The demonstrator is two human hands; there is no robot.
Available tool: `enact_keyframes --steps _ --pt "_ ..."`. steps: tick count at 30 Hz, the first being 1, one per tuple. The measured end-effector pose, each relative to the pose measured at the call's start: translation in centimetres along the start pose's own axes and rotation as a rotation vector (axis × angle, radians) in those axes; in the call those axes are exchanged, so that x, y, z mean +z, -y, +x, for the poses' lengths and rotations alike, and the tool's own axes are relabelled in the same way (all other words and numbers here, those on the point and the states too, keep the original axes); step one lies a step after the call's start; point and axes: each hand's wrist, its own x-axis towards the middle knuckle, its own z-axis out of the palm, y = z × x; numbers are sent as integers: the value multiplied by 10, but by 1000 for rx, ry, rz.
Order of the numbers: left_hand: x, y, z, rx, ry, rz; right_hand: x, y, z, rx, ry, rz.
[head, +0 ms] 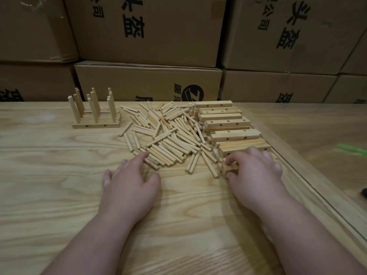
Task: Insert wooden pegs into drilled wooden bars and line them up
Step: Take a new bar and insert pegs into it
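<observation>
Right hand (256, 175): fingers (231, 160) curled over the near end of a wooden bar (230, 168), thumb under or at its near side, so it pinches the bar at the near right edge of the bar stack. Knuckles are blurred; exact finger spacing cannot be told.

Left hand (131, 181): palm down on the counter (59, 185), fingers spread and mostly straight. The index tip touches the near edge of the loose peg pile (164, 133). It holds nothing.

Loose peg pile: pale round dowels, short, smooth, blunt-ended, lying criss-cross in a flat heap mid-counter, between the finished bars and the bar stack.

Bar stack (228, 126): square-section pale wood bars with round drilled holes on top and side faces, laid roughly parallel in uneven layers, right of the pegs, running from the far side of the counter toward the right hand.

Finished bars (97, 124): several bars pushed side by side at the far left, with pegs standing upright in the holes, in rows of three. The front bar shows two side holes.

Counter: light wood with strong wavy grain, matte. A raised wood strip (309, 175) runs diagonally at the right.

Cardboard boxes (149, 82): brown, stacked behind the counter, printed with black characters.
</observation>
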Motion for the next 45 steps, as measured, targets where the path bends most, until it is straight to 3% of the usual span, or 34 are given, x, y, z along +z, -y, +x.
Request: enact_keyframes --steps 6,11,16,21,24,27,31,37,45 --pt "0 1 1 8 -44 -31 5 9 -7 -183 16 77" --pt "-2 0 -1 32 -75 -70 2 2 -4 -114 66 5" --pt "-2 -5 -7 206 -181 -328 0 7 -6 -177 6 43" --pt "2 -10 -16 381 29 -614 -2 25 -17 -317 -93 240" --pt "4 -12 -17 382 162 -744 1 37 -25 -427 -32 304" --pt "4 -9 -14 404 148 -734 4 44 -29 -507 59 313" --pt "5 -7 -9 322 123 -866 9 44 -26 -503 73 410" --pt "-2 -6 2 -3 -76 -1166 19 36 -21 -418 58 505" --pt "-8 -4 7 -88 155 -1466 34 57 -23 -415 108 768"
